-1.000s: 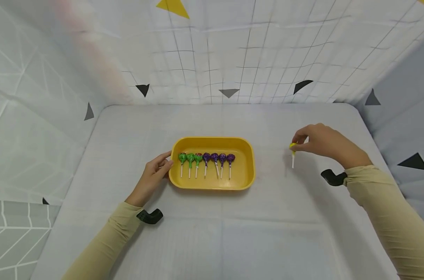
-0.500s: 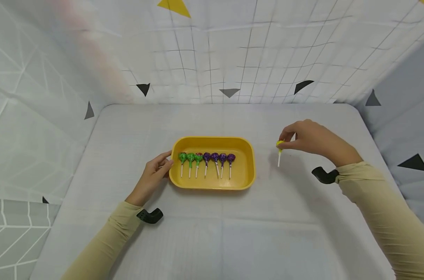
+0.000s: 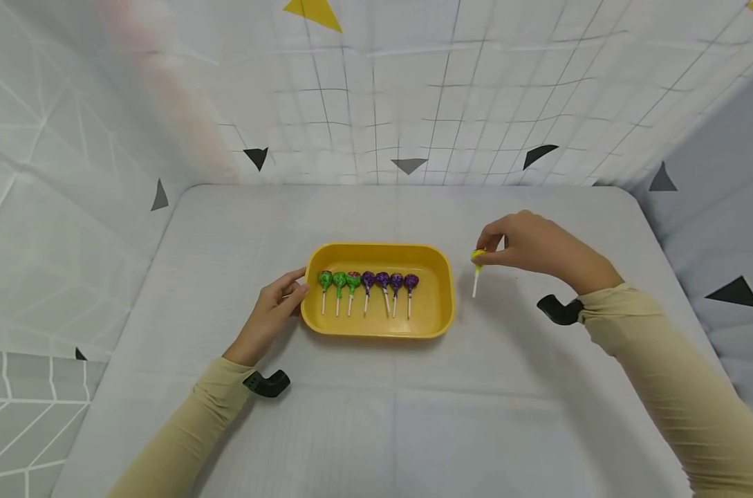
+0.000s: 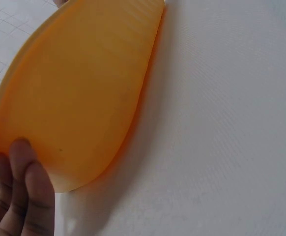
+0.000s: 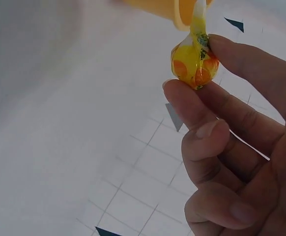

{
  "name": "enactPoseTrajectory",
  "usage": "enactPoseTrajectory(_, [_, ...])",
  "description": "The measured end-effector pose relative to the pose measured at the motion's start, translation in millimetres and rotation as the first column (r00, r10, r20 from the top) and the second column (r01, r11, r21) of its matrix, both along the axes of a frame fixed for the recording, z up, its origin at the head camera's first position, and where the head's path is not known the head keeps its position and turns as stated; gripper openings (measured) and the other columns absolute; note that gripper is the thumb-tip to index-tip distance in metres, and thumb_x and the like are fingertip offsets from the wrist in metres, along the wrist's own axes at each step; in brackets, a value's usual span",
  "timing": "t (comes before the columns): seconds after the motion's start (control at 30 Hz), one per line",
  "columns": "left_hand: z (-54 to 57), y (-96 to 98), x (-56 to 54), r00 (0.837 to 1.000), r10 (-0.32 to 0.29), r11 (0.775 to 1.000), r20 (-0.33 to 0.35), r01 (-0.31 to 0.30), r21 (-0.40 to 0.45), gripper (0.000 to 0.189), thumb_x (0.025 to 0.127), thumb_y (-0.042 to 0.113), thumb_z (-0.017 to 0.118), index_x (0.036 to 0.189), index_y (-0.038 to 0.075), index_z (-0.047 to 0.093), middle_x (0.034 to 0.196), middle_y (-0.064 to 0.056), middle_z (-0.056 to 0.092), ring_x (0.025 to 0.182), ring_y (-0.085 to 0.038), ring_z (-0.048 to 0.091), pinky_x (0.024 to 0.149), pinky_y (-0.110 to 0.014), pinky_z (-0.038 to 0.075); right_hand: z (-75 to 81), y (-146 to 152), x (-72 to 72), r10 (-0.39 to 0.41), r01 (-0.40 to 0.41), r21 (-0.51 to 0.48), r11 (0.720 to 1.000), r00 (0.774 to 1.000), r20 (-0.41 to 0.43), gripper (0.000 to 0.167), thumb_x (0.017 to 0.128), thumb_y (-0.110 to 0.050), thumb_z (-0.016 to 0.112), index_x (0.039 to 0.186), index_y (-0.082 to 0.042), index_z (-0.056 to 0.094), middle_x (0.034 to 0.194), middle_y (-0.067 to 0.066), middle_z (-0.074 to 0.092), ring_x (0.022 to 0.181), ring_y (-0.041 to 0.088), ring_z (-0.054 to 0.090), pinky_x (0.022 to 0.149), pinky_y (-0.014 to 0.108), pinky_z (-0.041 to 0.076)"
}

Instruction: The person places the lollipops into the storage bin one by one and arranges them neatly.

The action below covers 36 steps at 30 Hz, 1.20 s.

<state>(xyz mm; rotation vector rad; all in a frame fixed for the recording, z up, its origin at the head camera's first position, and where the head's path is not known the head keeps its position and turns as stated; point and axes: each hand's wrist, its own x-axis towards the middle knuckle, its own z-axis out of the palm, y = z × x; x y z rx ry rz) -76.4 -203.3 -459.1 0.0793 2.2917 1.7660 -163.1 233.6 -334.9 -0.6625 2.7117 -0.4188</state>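
A yellow tray (image 3: 376, 328) sits mid-table, with green-wrapped lollipops (image 3: 339, 279) and purple-wrapped lollipops (image 3: 396, 281) lined up inside it, sticks toward the person. My left hand (image 3: 270, 315) grips the tray's left end, thumb at the rim; in the left wrist view its fingers (image 4: 37, 189) lie against the outer wall. Just right of the tray, my right hand (image 3: 528, 245) pinches a yellow-wrapped lollipop (image 5: 196, 61) by its candy head between thumb and fingers. The lollipop's white stick (image 3: 475, 285) points down, apart from the tray.
A white cloth (image 3: 376, 429) covers the table. Patterned fabric (image 3: 388, 90) rises behind the table's far edge and along both sides. Black curved wrist devices (image 3: 267, 384) are worn at both cuffs.
My right hand has moved left toward the tray, carrying the yellow-wrapped lollipop. The left hand and the tray have stayed in place.
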Motion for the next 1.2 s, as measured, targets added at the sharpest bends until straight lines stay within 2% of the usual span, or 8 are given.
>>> enactPoseTrajectory(0.47, [2.1,0.5,1.3,1.0,0.003,1.0,0.004,-0.004,0.025,0.054,0.109,0.034,0.054,0.157,0.012,0.044,0.101,-0.021,0.058,0.079,-0.011,0.061,0.077,-0.024,0.059,-4.9,-36.1,-1.3,0.061,-0.061,-0.009,0.998,0.998,0.0,0.016,0.092,-0.036,0.078,0.101,-0.022,0.079,0.094,-0.006,0.076,0.084,0.015,0.064,0.072,0.035,0.053])
enactPoseTrajectory(0.8, [-0.3,-0.2,0.2,1.0,-0.002,1.0,-0.006,0.002,0.018,0.053,0.109,0.032,0.054,0.156,0.009,0.043,0.098,-0.018,0.057,0.079,-0.011,0.06,0.076,-0.023,0.058,-17.0,-63.4,-4.6,0.108,-0.109,0.009,0.994,0.993,0.04,0.019,0.091,-0.036,0.08,0.102,-0.021,0.079,0.094,-0.006,0.077,0.087,0.016,0.067,0.075,0.035,0.056])
enactPoseTrajectory(1.03, [0.5,-0.6,-0.3,1.0,-0.004,1.0,-0.004,0.004,0.021,0.054,0.109,0.032,0.054,0.157,0.008,0.043,0.098,-0.018,0.056,0.079,-0.011,0.06,0.078,-0.023,0.058,-23.6,-76.8,-5.3,0.119,-0.122,0.048,0.991,0.991,0.056,0.024,0.087,-0.04,0.084,0.097,-0.018,0.079,0.089,-0.004,0.075,0.084,0.017,0.066,0.076,0.037,0.057])
enactPoseTrajectory(1.2, [0.7,-1.0,-0.3,1.0,-0.007,1.0,-0.004,0.007,0.019,0.055,0.109,0.032,0.054,0.157,0.008,0.042,0.1,-0.019,0.058,0.08,-0.012,0.061,0.078,-0.024,0.058,-31.4,-84.9,-5.4,0.119,-0.125,0.092,0.988,0.991,0.068,0.026,0.087,-0.037,0.084,0.098,-0.014,0.08,0.089,-0.001,0.075,0.082,0.018,0.066,0.075,0.036,0.058])
